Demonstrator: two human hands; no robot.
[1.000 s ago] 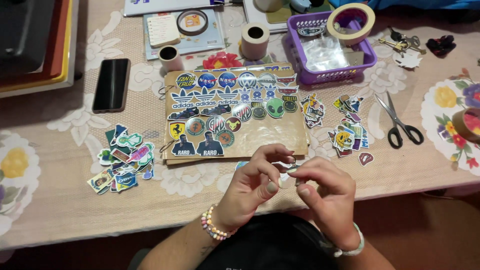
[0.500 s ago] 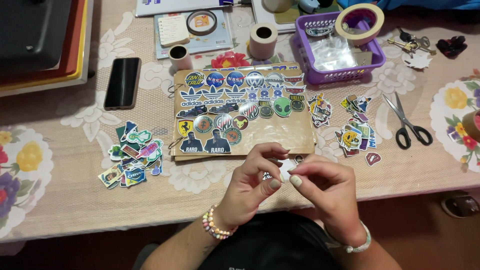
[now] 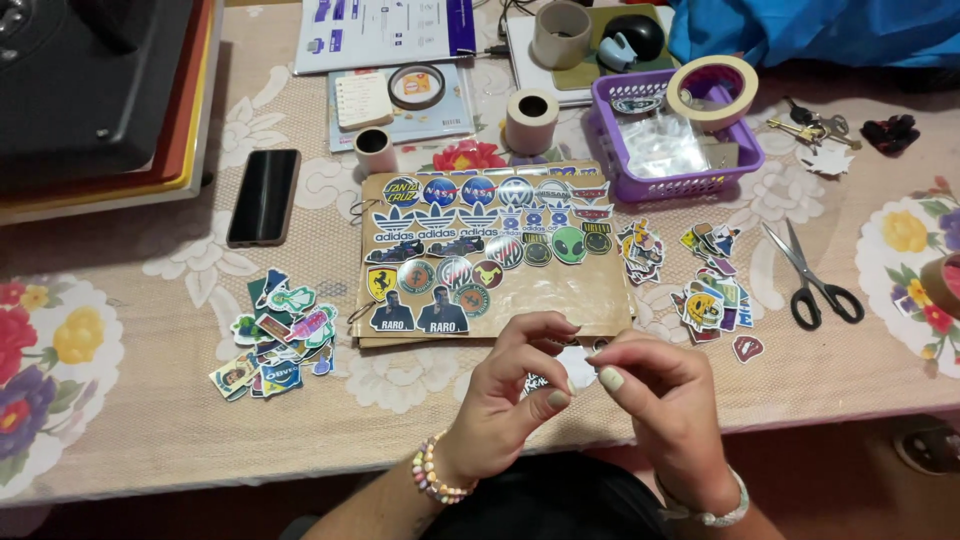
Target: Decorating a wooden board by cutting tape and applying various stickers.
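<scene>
You've got a small white sticker pinched between both hands, just off the near edge of the brown sticker board. Board sits mid-table on a lace cloth w/ floral placemats; loose sticker pile to its left, scissors to the right, purple basket behind. Your left hand & right hand meet fingertip to fingertip, both closed on the sticker, wrists low by the table edge.
</scene>
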